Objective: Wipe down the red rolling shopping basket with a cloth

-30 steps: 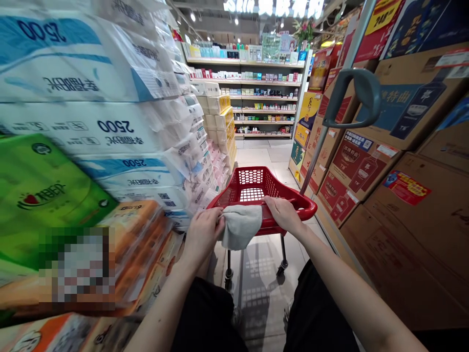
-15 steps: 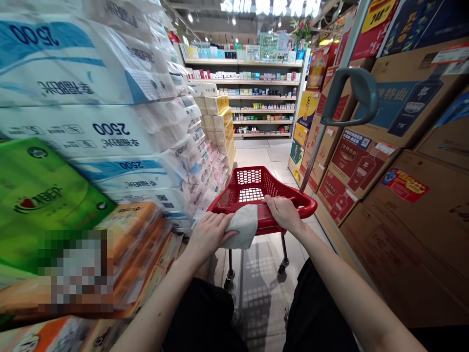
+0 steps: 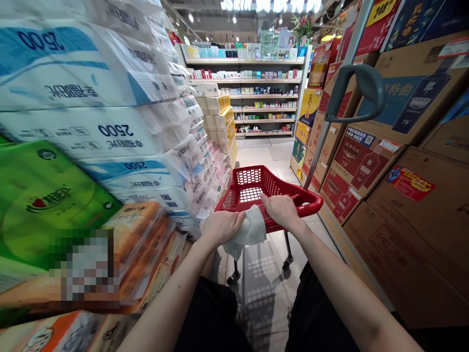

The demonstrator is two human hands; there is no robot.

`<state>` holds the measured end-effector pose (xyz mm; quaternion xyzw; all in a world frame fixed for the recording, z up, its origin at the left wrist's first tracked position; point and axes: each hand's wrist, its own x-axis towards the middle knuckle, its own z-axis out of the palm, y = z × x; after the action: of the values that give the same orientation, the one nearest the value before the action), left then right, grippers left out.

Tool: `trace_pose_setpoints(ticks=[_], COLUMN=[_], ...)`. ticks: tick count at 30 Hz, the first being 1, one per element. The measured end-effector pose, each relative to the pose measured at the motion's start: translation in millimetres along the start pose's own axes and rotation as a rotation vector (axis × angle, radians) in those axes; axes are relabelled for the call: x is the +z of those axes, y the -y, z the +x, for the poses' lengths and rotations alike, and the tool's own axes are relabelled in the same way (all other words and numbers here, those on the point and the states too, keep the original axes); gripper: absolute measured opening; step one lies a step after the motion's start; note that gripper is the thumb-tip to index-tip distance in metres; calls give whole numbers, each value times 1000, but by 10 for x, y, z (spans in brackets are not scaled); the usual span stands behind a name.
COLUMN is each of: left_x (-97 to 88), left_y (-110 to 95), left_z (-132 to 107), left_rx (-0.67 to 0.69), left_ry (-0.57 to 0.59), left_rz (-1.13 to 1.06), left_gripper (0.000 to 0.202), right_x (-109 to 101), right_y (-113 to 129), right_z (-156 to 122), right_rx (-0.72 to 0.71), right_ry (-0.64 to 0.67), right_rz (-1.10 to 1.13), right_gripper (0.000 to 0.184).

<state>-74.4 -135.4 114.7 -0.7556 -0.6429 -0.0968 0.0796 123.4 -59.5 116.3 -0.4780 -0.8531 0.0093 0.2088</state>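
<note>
A red shopping cart (image 3: 308, 204) with a perforated basket stands before me, its wheels on the tiled floor. My left hand (image 3: 222, 228) is closed on a pale grey cloth (image 3: 252, 231) at the left of the cart's handle end. The cloth hangs down in front of the handle, and its thumb-side edge is pinched. My right hand (image 3: 281, 211) is wrapped over the red handle, right of the cloth, with its thumb pointing forward. What lies under the left fingers is hidden.
Wrapped tissue packs (image 3: 106, 129) are stacked high on the left, with a green pack (image 3: 51, 195) nearer me. Cartons (image 3: 414, 190) line the right side, beside a metal pole with a grey handle (image 3: 331, 93). Stocked shelves (image 3: 262, 80) stand ahead across the tiled floor (image 3: 269, 152).
My left hand has turned, bringing its thumb up over the cloth, and the cloth now hangs with a pointed lower corner. My right hand stays on the handle.
</note>
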Motion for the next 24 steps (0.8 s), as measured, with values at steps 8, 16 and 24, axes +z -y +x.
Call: trace_pose_setpoints(ticks=[8,16,24], left_x=[428,490,171], left_y=[-42,147,-43], left_z=[-459,-574,-599], left_rx=[138,-8,-99], left_ry=[-510,-587,-451], left_rz=[-99,-433,-542], left_gripper=[27,31,49], right_x=[-42,-71,-49], right_y=[-93,-137,287], right_z=[-53,-45,-146], right_rx=[-26,-74,-450], right_ry=[-15,31,29], right_rz=[17,-5,162], right_gripper=[72,72,54])
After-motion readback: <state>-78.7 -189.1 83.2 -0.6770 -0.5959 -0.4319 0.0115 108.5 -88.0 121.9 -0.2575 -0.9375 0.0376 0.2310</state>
